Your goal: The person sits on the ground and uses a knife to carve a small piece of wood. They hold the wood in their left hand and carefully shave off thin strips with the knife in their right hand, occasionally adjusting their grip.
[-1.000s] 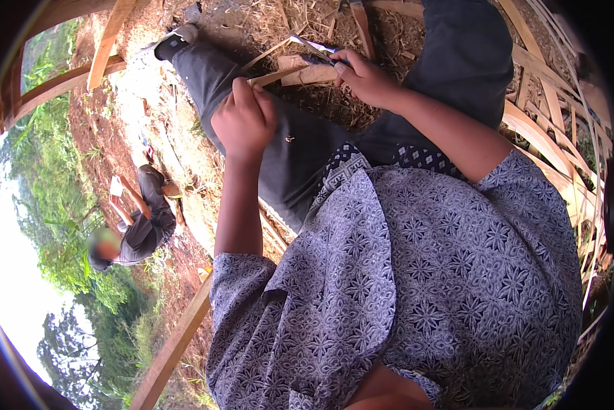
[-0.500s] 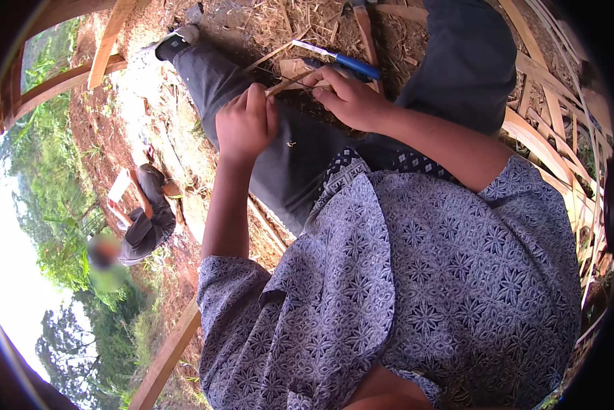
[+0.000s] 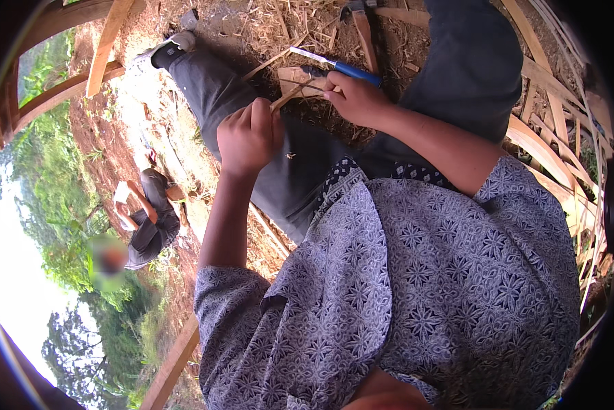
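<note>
Since half a second ago, both hands have closed toward each other and the knife has swung nearer the stick.

Head view: my left hand (image 3: 249, 133) is a closed fist around the near end of a thin bamboo stick (image 3: 288, 96). Its long axis runs from that fist up and to the right, toward the far ground. My right hand (image 3: 356, 99) is curled shut on a blue-handled knife (image 3: 334, 63), blade pointing far-left. The right hand is nearer the stick's free tip, which lies just left of it, over my dark trouser leg (image 3: 252, 102). A small wooden block (image 3: 300, 76) lies just beyond. Another person (image 3: 146, 219) crouches well apart at left.
</note>
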A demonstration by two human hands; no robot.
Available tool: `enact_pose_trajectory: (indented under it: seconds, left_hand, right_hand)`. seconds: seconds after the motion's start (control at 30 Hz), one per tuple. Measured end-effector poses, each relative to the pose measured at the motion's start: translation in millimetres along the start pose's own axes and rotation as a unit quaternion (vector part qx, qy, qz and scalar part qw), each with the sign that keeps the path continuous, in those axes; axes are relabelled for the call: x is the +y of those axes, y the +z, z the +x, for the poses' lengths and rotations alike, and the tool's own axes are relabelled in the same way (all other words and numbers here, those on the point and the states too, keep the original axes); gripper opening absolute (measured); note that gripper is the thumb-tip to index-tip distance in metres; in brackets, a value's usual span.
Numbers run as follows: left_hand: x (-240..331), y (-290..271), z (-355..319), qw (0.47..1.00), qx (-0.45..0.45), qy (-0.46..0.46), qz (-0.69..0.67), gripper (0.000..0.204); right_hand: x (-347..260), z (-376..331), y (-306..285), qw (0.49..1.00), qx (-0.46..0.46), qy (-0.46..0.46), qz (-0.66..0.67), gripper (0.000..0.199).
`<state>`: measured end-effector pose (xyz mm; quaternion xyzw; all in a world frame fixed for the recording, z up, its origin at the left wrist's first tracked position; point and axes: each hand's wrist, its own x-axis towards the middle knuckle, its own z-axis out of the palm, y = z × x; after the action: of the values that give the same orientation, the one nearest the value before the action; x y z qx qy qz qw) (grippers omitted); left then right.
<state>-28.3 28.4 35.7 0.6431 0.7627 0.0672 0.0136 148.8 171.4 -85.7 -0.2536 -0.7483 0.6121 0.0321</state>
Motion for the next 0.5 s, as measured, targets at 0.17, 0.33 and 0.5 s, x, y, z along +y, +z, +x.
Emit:
enact_pose_trajectory:
  seconds: [0.17,0.33,0.5]
  left_hand:
    - [-0.4,-1.9,5.7,1.000,0.003,-0.015,-0.002,0.015]
    - [-4.0,-4.6,3.9,1.000,-0.010,0.006,-0.015,0.015]
    - [-4.8,-9.5,3.6,1.000,-0.013,0.008,-0.011,0.015]
  right_hand:
    - [-38.7,-3.4,-9.7,0.996,0.028,-0.057,0.058,0.018]
    - [-3.0,7.5,-5.7,0.998,-0.020,0.065,-0.013,0.018]
    - [-37.2,-1.5,-2.6,0.997,0.027,-0.058,0.035,0.018]
